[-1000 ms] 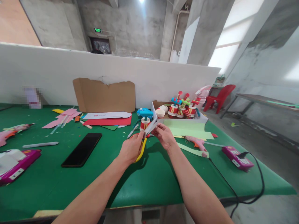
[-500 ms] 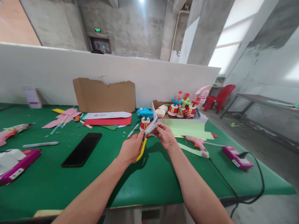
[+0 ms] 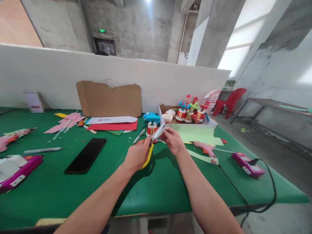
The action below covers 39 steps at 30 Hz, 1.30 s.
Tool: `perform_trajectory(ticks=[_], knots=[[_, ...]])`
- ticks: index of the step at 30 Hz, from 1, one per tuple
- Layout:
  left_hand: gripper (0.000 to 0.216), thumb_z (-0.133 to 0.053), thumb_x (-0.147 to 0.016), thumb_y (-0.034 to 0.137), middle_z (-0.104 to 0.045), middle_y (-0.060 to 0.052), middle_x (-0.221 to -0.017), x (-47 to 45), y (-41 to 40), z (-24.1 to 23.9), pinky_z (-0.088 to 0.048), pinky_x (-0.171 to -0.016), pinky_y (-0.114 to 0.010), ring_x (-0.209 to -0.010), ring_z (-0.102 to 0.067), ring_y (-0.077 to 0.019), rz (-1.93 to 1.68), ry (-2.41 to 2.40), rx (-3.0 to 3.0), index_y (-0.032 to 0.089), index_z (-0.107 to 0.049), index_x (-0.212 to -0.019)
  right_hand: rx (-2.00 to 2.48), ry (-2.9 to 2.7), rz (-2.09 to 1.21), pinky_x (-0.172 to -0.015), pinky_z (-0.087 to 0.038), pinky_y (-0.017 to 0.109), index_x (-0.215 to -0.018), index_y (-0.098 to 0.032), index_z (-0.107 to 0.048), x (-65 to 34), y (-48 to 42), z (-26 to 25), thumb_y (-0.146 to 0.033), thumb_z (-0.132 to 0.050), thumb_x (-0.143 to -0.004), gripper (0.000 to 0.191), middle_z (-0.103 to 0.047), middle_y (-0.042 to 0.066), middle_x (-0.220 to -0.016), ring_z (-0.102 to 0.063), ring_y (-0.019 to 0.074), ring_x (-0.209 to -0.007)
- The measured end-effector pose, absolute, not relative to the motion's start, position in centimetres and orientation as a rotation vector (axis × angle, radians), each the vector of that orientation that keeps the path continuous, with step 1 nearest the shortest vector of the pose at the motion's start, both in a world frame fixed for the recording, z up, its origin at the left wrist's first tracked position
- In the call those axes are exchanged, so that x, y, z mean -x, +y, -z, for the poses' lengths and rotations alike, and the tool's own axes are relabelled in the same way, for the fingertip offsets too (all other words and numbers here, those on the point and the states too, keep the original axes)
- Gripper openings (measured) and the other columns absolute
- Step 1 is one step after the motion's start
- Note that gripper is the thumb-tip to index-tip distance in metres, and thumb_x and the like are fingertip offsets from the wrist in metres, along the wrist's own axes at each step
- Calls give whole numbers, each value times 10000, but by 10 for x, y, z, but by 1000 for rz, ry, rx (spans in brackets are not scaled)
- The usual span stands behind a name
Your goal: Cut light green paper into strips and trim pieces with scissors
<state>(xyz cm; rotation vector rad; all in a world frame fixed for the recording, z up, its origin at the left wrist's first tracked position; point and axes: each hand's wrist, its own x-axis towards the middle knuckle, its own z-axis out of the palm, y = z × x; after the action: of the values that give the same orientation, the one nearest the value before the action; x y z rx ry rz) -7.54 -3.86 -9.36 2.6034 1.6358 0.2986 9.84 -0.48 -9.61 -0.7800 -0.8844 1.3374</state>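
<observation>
My left hand (image 3: 139,153) is closed around the yellow handle of a pair of scissors (image 3: 148,158), whose blades point away and to the right. Close by the blade tips, my right hand (image 3: 172,140) pinches a small white piece that looks like paper (image 3: 161,131); its outline blends with the blades. Just behind the scissors stands a red-and-white paper cup figure (image 3: 151,129) with a dark green spring-like strip on top. A grey pen-like stick (image 3: 138,136) lies left of the cup. Something orange-red by my left fingers is mostly hidden.
A box (image 3: 187,123) at the back holds several finished-looking cup figures (image 3: 180,114). Pale green paper (image 3: 195,134) and a pink glue gun (image 3: 204,148) lie right, its cord running to a purple power strip (image 3: 248,165). A phone (image 3: 85,156) and coloured paper (image 3: 112,126) lie left.
Both hands stay almost in place. The scissor blades and white piece by my right fingers have shifted very slightly; little else differs.
</observation>
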Motion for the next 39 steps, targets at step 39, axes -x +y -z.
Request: perform_trajectory(ticks=[39], knots=[[341,-350,-923,181,-633,-104,-1145,75,-41,91,-527,-710,-356,-905,-675,-252,-267,1632,-2619,192,-417,-1257,793,-893,-1328,-680,-515,248,-696,-205,-687,-103,-2,96,-380,-900,-480,350,-680,-31,-669,-612,109,-631]])
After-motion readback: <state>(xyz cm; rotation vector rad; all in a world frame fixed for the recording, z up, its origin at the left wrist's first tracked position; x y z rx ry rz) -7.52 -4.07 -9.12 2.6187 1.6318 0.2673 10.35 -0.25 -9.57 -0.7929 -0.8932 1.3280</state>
